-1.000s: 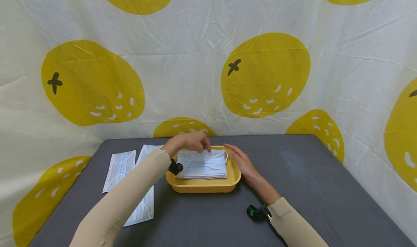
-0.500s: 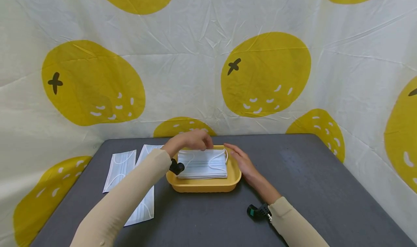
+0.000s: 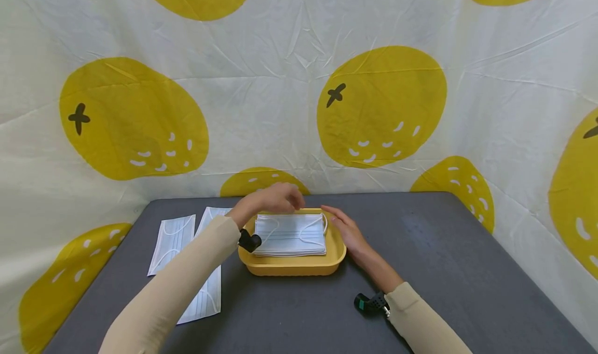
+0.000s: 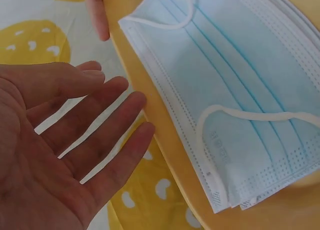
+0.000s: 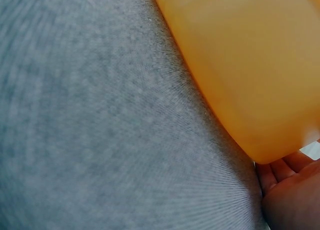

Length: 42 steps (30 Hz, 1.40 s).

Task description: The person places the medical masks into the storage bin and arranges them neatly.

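Observation:
Pale blue face masks with white ear loops lie in a stack point(image 3: 288, 235) inside a yellow tray point(image 3: 291, 269). Over the tray's far left rim hovers my left hand point(image 3: 276, 198), holding nothing. In the left wrist view that hand point(image 4: 75, 140) has its fingers extended and slightly apart beside the tray's rim, next to the top mask point(image 4: 225, 84). My right hand point(image 3: 349, 235) rests along the tray's right side with its fingers fairly straight. The right wrist view shows the right hand point(image 5: 295, 192) at the tray's corner, much of it out of frame.
Left of the tray, a face mask point(image 3: 172, 245) lies on the dark grey table point(image 3: 448, 271). Nearer the tray is more mask material point(image 3: 205, 298), partly covered by the left sleeve point(image 3: 177, 286). A white curtain point(image 3: 261, 120) with yellow fruit prints hangs behind the table.
My left hand has lifted slightly up and away from the far edge of the mask stack, and its fingers have loosened. The right hand and the tray have stayed in place.

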Motion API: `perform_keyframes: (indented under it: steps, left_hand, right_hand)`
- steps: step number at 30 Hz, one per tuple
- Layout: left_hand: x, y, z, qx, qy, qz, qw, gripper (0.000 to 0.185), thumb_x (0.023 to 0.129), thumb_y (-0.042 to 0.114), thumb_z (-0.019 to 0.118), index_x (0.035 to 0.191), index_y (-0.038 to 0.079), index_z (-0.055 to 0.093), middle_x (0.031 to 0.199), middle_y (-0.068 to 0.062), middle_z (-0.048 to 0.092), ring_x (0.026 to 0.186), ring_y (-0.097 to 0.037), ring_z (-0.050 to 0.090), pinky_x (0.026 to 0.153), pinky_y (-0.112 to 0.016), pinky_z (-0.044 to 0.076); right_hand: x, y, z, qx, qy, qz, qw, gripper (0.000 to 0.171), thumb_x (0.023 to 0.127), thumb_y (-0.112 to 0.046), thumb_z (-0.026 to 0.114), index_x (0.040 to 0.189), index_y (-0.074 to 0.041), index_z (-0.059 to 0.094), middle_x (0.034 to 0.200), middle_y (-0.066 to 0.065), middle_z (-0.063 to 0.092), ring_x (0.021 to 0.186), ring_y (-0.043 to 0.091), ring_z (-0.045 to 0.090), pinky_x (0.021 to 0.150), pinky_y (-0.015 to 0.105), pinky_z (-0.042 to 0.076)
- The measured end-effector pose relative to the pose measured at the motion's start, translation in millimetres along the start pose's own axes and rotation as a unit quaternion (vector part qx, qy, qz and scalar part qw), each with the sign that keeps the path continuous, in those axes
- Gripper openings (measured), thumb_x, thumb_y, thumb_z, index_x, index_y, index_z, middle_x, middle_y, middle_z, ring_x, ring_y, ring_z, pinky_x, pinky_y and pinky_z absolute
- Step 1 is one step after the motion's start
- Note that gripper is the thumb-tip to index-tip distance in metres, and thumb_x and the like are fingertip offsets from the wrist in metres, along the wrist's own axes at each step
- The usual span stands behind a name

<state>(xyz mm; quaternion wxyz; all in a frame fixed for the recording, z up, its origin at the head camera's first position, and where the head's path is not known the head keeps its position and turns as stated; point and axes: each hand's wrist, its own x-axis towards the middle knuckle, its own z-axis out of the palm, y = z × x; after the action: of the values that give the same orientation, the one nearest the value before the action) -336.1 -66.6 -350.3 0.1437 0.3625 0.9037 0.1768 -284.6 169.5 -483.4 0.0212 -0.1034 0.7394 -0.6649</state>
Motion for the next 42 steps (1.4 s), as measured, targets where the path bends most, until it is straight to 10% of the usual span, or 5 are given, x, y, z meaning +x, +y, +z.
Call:
perform_keyframes:
  steps: [14, 22, 32, 42]
  left_hand:
    - [-29.7, -13.6, 1.6, -0.132, 0.080, 0.018, 0.9879, 0.036, 0.097, 0.005, 0.063, 0.132, 0.004, 0.069, 0.125, -0.017, 0.073, 0.115, -0.029, 0.070, 0.095, -0.039, 0.059]
    - [-61.5, -17.6, 9.0, -0.262, 0.164, -0.044, 0.9499, 0.038, 0.102, 0.014, 0.063, 0.140, 0.013, 0.063, 0.126, -0.014, 0.072, 0.117, -0.036, 0.069, 0.099, -0.052, 0.057]
    - [-113.6, -46.7, 27.3, -0.296, 0.280, -0.088, 0.9091, 0.045, 0.103, 0.019, 0.063, 0.147, 0.011, 0.054, 0.130, -0.023, 0.068, 0.116, -0.037, 0.070, 0.097, -0.048, 0.060]
    - [-167.6, -84.4, 37.3, -0.324, 0.347, -0.126, 0.8708, 0.046, 0.105, 0.021, 0.060, 0.149, 0.008, 0.052, 0.131, -0.023, 0.068, 0.101, -0.009, 0.074, 0.089, -0.029, 0.062]
  right_hand:
    - [-1.5, -1.3, -0.8, 0.002, -0.005, 0.005, 1.000, 0.044, 0.113, -0.017, 0.036, 0.154, -0.010, 0.049, 0.164, 0.012, 0.040, 0.152, 0.031, 0.035, 0.126, 0.053, 0.027]
    - [-1.4, -0.4, -1.8, -0.002, -0.005, 0.002, 1.000, 0.044, 0.113, -0.017, 0.036, 0.154, -0.012, 0.049, 0.165, 0.013, 0.039, 0.153, 0.031, 0.034, 0.127, 0.053, 0.027]
    - [-1.2, 0.5, 0.2, -0.003, -0.006, -0.005, 1.000, 0.044, 0.113, -0.015, 0.036, 0.154, -0.009, 0.049, 0.164, 0.014, 0.039, 0.153, 0.032, 0.033, 0.127, 0.053, 0.027]
    - [-3.9, -1.7, 0.4, -0.010, -0.005, -0.012, 1.000, 0.044, 0.113, -0.017, 0.036, 0.154, -0.008, 0.047, 0.164, 0.015, 0.040, 0.153, 0.032, 0.035, 0.126, 0.053, 0.028]
